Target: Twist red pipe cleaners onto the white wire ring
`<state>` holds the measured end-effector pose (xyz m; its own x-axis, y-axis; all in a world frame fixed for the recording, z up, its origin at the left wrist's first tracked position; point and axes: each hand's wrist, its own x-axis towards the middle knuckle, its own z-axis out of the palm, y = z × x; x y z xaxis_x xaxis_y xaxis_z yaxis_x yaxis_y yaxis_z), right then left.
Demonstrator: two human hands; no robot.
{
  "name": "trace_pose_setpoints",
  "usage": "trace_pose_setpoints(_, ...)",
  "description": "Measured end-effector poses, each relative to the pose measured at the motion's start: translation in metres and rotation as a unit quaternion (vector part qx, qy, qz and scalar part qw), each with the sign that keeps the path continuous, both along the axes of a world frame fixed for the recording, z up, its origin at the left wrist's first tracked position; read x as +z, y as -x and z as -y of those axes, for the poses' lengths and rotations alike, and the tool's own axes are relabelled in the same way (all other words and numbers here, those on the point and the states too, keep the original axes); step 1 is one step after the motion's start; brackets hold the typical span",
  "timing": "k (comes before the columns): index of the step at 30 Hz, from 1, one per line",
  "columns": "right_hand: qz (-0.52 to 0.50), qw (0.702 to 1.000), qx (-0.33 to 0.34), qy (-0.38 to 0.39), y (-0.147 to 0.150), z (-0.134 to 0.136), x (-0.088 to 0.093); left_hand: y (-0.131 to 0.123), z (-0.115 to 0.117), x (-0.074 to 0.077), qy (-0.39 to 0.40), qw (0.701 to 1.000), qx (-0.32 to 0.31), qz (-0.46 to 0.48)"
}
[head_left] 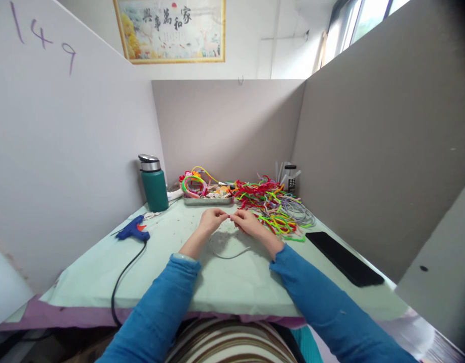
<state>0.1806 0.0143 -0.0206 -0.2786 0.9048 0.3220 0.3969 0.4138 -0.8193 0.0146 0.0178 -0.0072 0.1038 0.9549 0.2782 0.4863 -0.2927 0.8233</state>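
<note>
My left hand (213, 220) and my right hand (247, 222) meet over the middle of the table, fingertips almost touching. Both are closed in a pinch on a short red pipe cleaner (229, 216), of which only a bit shows between the fingers. A single grey pipe cleaner (232, 256) lies curved on the pale cloth just below them. Right behind my right hand spreads a tangled pile of pipe cleaners (260, 194) in red, green, yellow and grey.
A metal tray (208, 201) holds colourful bent loops and small pieces. To the left stand a green bottle (155, 189) and a blue glue gun (133, 229) with its cord. A black phone (344, 258) lies at right. Grey partitions (228, 121) enclose the table.
</note>
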Motion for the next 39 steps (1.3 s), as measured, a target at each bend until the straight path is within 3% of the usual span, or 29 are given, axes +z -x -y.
trace_pose_setpoints(11, 0.005, 1.0, -0.004, 0.01, 0.001, 0.005, 0.004, -0.001, 0.003, 0.001, 0.018, 1.0, -0.006, 0.005)
trace_pose_setpoints(19, -0.009, 1.0, -0.009, -0.011, 0.0, -0.001, 0.001, 0.001, 0.0, 0.001, 0.001, 0.999, 0.034, 0.014)
trace_pose_setpoints(39, 0.012, 0.999, -0.021, -0.039, -0.001, -0.011, -0.005, 0.0, 0.002, 0.0, 0.026, 0.999, 0.008, 0.019)
